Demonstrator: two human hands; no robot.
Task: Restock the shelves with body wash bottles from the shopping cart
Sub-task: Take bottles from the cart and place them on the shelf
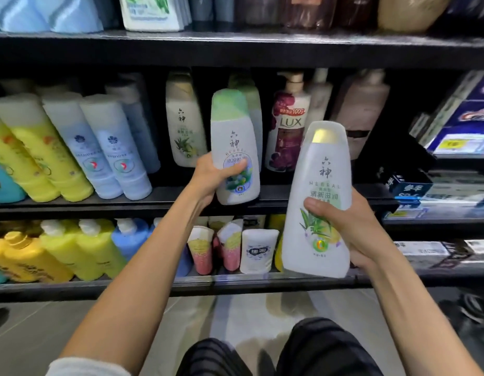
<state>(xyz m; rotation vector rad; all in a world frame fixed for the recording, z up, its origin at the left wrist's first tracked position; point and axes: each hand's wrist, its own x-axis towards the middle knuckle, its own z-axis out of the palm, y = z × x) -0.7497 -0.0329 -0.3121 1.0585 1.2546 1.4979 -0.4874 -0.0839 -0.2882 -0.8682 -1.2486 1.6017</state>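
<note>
My left hand (pixel 211 175) grips a white body wash bottle with a green cap (pixel 232 137), upright at the front edge of the middle shelf (pixel 181 198). Its base sits at or just above the shelf lip. My right hand (pixel 352 226) holds a larger white bottle with a gold cap (pixel 321 185), tilted slightly, in the air in front of the shelves. A matching white bottle with aloe print (pixel 182 123) stands behind on the middle shelf. No shopping cart is in view.
A purple Lux pump bottle (pixel 287 123) and a beige bottle (pixel 363 112) stand right of the gap. Pale blue bottles (pixel 113 150) and yellow bottles (pixel 43 156) lean at the left. The lower shelf (pixel 235 280) holds yellow, blue and pink bottles. Boxes (pixel 458 126) fill the right shelving.
</note>
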